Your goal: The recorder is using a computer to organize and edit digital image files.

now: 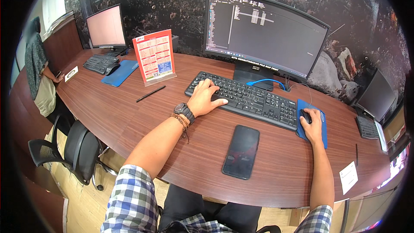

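"Fingers of the left hand [202, 100] spread over the keyboard [252, 100]; the right hand [315, 127] grips the mouse [305, 116] on its blue pad [324, 135]."

"Any risk?"

"Overreaching could run the mouse off the pad's edge."

And here the left grip [203, 100] rests on the black keyboard [263, 105], the right grip [315, 128] curled over the dark mouse [305, 117]! Phone [241, 152] flat on the table [194, 157], lit monitor [276, 39] behind.
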